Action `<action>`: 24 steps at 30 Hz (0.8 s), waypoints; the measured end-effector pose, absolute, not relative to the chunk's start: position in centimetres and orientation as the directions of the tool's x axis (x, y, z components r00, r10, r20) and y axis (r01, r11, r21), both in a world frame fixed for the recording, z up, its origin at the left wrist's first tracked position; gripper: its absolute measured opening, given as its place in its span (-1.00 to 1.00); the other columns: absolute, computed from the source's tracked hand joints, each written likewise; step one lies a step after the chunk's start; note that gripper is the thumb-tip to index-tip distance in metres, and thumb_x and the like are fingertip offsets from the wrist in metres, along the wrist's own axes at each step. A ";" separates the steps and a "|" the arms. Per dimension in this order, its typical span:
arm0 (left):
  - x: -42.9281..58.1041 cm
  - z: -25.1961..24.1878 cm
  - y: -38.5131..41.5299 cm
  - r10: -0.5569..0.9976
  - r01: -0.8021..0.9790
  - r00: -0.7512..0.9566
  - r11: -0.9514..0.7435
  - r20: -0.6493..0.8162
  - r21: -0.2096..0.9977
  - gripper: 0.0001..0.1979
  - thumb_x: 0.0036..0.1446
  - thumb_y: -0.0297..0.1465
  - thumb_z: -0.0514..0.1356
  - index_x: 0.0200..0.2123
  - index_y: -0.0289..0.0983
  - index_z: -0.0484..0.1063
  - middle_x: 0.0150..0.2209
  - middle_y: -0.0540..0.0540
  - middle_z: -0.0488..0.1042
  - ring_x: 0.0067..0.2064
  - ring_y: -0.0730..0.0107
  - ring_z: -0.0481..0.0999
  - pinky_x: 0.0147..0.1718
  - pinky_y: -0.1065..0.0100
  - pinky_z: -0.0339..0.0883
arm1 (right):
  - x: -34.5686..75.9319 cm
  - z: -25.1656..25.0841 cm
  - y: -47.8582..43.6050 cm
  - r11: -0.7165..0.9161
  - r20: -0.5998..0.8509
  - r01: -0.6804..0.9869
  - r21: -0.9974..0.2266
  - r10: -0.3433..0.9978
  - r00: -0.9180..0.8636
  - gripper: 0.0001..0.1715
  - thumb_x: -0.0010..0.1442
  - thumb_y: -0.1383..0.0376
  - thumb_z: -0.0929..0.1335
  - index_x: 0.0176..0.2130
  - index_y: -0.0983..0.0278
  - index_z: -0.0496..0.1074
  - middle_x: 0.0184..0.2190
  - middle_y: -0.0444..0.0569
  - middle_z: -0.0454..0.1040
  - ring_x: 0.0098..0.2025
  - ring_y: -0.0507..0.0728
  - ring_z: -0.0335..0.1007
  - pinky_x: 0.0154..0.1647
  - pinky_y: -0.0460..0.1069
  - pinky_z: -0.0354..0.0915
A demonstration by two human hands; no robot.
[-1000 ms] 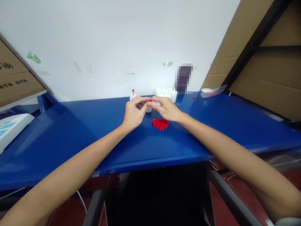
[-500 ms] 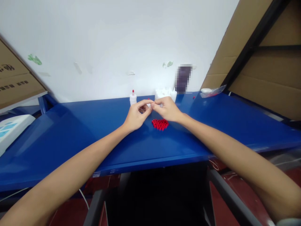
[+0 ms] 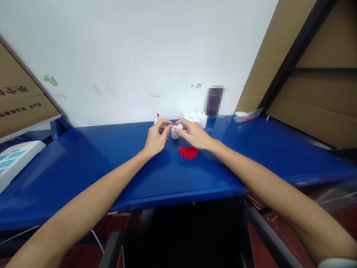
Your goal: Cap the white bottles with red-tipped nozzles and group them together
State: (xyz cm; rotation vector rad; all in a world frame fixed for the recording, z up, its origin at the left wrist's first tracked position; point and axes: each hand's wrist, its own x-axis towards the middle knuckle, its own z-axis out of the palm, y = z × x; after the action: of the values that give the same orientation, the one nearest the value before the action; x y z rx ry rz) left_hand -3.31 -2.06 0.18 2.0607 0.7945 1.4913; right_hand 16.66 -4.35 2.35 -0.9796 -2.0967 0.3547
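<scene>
The wall is brightly lit; the blue table shows soft sheen — deep shadow beneath; edges look stretched.

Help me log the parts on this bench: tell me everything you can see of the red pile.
The red pile is a loose, roughly oval spread of many small, bright red pieces, plastic by the look of them, too small to make out singly in detail. It lies directly on the blue table, nearer the front edge than the right hand. Neither hand seems to touch it.
</scene>
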 end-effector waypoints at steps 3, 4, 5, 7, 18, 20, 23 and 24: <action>-3.3 0.2 -2.1 0.672 0.217 0.244 -0.741 0.699 0.636 -0.82 0.35 -0.23 0.20 -0.16 -0.23 0.45 -0.55 0.10 0.32 -0.55 0.52 0.36 -0.54 0.45 0.27 | 16.6 2.5 -4.3 0.656 0.527 0.587 -0.475 0.746 -0.407 -0.60 0.37 0.10 0.33 0.07 0.25 0.48 -0.31 -0.05 0.57 -0.34 0.12 0.39 -0.27 -0.01 0.22; -3.2 0.2 -2.2 0.657 0.237 0.252 -0.754 0.711 0.613 -0.81 0.35 -0.23 0.20 -0.18 -0.24 0.46 -0.55 0.10 0.32 -0.55 0.53 0.35 -0.53 0.45 0.26 | 16.6 2.5 -4.3 0.645 0.519 0.612 -0.458 0.753 -0.405 -0.60 0.36 0.10 0.35 0.08 0.25 0.49 -0.30 -0.04 0.58 -0.33 0.13 0.41 -0.26 0.00 0.22; -3.1 0.1 -2.3 0.641 0.257 0.262 -0.767 0.721 0.588 -0.80 0.34 -0.22 0.21 -0.20 -0.24 0.47 -0.56 0.10 0.33 -0.55 0.53 0.33 -0.52 0.45 0.25 | 16.5 2.5 -4.3 0.631 0.506 0.638 -0.442 0.762 -0.404 -0.60 0.34 0.10 0.36 0.08 0.24 0.50 -0.30 -0.03 0.59 -0.32 0.14 0.42 -0.26 0.00 0.22; -2.8 0.1 -2.5 0.617 0.287 0.278 -0.785 0.736 0.549 -0.77 0.33 -0.20 0.23 -0.25 -0.25 0.48 -0.56 0.09 0.35 -0.54 0.53 0.32 -0.50 0.44 0.25 | 16.2 2.5 -4.2 0.604 0.478 0.679 -0.417 0.781 -0.401 -0.64 0.32 0.11 0.38 0.03 0.23 0.53 -0.29 -0.02 0.61 -0.32 0.15 0.44 -0.28 0.00 0.21; -3.0 0.0 -2.9 0.683 0.356 0.325 -0.729 0.654 0.585 -0.53 0.46 -0.18 0.02 0.30 -0.27 0.28 -0.37 0.00 0.56 -0.49 0.47 0.48 -0.39 0.38 0.35 | 17.1 1.5 -2.0 0.609 0.583 0.641 -0.468 0.757 -0.294 -0.55 0.39 0.03 0.36 0.08 0.28 0.50 -0.28 -0.01 0.59 -0.29 0.16 0.47 -0.21 0.03 0.27; -3.0 -0.1 -2.9 0.667 0.389 0.307 -0.739 0.679 0.550 -0.57 0.45 -0.19 0.02 0.25 -0.26 0.31 -0.39 0.01 0.55 -0.47 0.44 0.48 -0.37 0.36 0.33 | 17.2 1.9 -1.6 0.613 0.581 0.634 -0.471 0.756 -0.301 -0.52 0.42 -0.02 0.31 0.05 0.29 0.50 -0.39 -0.07 0.52 -0.37 0.14 0.42 -0.27 0.02 0.23; -3.1 -0.1 -2.8 0.677 0.421 0.254 -0.721 0.691 0.551 -0.67 0.45 -0.19 -0.01 0.02 -0.25 0.43 -0.50 0.06 0.47 -0.48 0.42 0.43 -0.39 0.36 0.26 | 17.1 3.0 -1.0 0.620 0.522 0.650 -0.439 0.765 -0.378 -0.53 0.45 -0.02 0.27 -0.03 0.30 0.48 -0.45 -0.09 0.48 -0.38 0.15 0.41 -0.29 0.01 0.19; -3.1 -0.1 -2.8 0.689 0.431 0.249 -0.708 0.680 0.559 -0.67 0.45 -0.20 -0.03 -0.11 -0.25 0.45 -0.54 0.06 0.43 -0.49 0.42 0.41 -0.40 0.36 0.23 | 17.0 3.4 -0.8 0.616 0.492 0.666 -0.421 0.772 -0.403 -0.56 0.46 0.00 0.26 -0.07 0.30 0.48 -0.44 -0.07 0.49 -0.36 0.15 0.42 -0.28 0.01 0.19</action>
State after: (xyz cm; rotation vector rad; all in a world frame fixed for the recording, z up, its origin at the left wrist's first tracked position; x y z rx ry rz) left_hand -3.08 -2.77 -0.08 2.2654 1.0442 1.4415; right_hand 16.98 -0.84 3.40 -1.1244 -2.1744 0.2048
